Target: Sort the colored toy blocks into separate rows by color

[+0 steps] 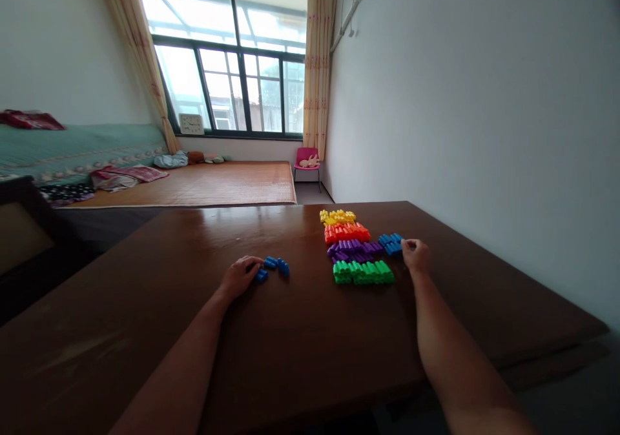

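Observation:
My left hand (241, 276) rests on the table with its fingers curled together at a small blue plastic block (261, 275). Just beyond the fingertips lie two more loose blue pieces (277, 264). Over on the right, my right hand (416, 254) is closed in a pinch at the right end of a small blue group of blocks (390, 244); the fingers partly hide the piece there. This blue group touches or nearly touches the row of purple blocks (356, 251). Nearer to me is a green row (363, 272), and farther away are an orange-red row (346, 232) and a yellow row (338, 217).
The blocks lie on a dark brown, glossy table (310, 332). A white wall (475, 99) runs along its right side. Beyond the far edge are a bed with a woven mat (232, 180) and a pink chair (307, 154) with a plush toy on it.

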### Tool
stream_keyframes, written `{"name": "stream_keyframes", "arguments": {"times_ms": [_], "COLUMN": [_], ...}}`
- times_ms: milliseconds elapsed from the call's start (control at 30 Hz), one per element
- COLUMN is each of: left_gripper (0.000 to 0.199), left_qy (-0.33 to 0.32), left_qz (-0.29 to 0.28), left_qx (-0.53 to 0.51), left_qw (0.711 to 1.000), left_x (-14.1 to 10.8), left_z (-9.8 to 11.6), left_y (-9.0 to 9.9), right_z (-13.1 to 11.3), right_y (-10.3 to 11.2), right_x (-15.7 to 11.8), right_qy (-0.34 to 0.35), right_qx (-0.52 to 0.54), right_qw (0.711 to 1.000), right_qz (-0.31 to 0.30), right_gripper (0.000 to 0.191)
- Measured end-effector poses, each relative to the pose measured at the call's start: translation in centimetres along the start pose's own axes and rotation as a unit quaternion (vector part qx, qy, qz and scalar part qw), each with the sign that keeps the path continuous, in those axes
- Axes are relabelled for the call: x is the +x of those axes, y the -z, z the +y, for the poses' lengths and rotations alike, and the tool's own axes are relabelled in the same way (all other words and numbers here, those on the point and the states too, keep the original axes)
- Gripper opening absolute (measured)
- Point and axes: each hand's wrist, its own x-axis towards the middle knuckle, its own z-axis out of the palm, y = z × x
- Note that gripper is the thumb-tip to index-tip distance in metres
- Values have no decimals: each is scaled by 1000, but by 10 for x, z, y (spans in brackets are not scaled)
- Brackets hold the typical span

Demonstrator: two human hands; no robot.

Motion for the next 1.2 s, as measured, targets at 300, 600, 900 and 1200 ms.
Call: {"name": "stream_keyframes", "arguments": {"times_ms": [300, 600, 900, 1200], "left_gripper": [26, 24, 25, 26], "left_qy": [3, 0, 2, -3], "left_qz": [7, 19, 22, 15], "left_qx": [-1, 5, -12, 0], "left_qw": [1000, 1000, 1000, 1000], "left_x": [-3, -5, -3, -4], "left_z": [4, -1, 0, 5], "left_y": [-3, -10, -11, -5], "right_z": [-125, -242, -225, -219], "right_y": [18, -54, -66, -39], "right_x": [-64, -190, -158, -181], "right_qy": [238, 363, 314, 379], "right_qx": [168, 119, 100, 39], "right_qw": [956, 841, 832, 810], "right_qz": [-26, -383, -446, -446], "right_gripper": [34, 42, 25, 43]}}
